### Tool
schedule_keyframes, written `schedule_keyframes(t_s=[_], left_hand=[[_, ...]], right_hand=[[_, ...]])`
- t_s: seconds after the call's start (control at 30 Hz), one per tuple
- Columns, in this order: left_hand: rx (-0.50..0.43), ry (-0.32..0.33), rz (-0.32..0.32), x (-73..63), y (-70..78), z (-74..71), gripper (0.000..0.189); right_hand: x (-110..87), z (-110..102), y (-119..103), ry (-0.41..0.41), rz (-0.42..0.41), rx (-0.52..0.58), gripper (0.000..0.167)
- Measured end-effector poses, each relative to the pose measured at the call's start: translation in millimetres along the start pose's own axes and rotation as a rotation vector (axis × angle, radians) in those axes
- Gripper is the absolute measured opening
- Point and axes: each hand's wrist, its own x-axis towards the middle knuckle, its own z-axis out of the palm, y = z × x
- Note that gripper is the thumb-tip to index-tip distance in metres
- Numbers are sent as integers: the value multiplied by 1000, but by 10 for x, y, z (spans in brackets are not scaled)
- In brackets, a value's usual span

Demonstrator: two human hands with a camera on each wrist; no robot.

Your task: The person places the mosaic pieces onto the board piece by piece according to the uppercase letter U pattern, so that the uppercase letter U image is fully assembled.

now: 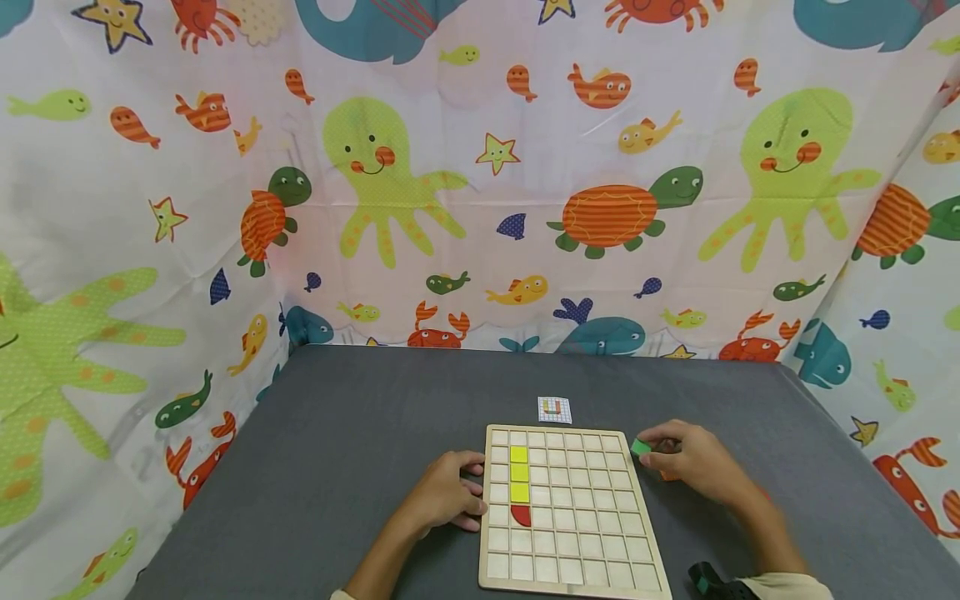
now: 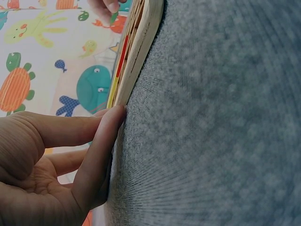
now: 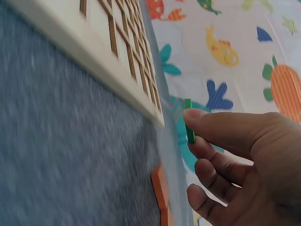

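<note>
A wooden grid board (image 1: 597, 517) lies on the grey table. Three yellow square tiles (image 1: 519, 472) run down its second column, with a red quarter-round tile (image 1: 521, 516) directly below them. At the board's left edge, my left hand (image 1: 442, 493) rests its fingertips against the wooden rim (image 2: 138, 61). Off the upper right corner, my right hand (image 1: 693, 458) pinches a small green tile (image 3: 189, 126) between thumb and fingers, held above the table. Orange pieces (image 3: 161, 188) lie beneath that hand, mostly hidden by it in the head view.
Just beyond the board's far edge lies a small white card (image 1: 554, 409) printed with a coloured grid pattern. A black strap device (image 1: 712, 579) sits on the right wrist. A printed sea-animal curtain (image 1: 480, 192) surrounds the back and sides of the table (image 1: 390, 400).
</note>
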Motion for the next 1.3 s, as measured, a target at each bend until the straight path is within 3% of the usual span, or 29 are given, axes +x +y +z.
schedule_keyframes(t_s=[0.1, 0.3, 0.8, 1.3], left_hand=[[0, 0, -4, 4, 1, 4, 73], [2, 1, -7, 9, 4, 10, 73], [5, 0, 1, -1, -1, 6, 73], [6, 0, -9, 8, -2, 6, 74]], right_hand=[[-6, 65, -84, -20, -32, 55, 34], [13, 184, -212, -26, -128, 5, 29], [35, 535, -538, -145, -313, 24, 24], [-25, 804, -774, -269, -309, 57, 26]])
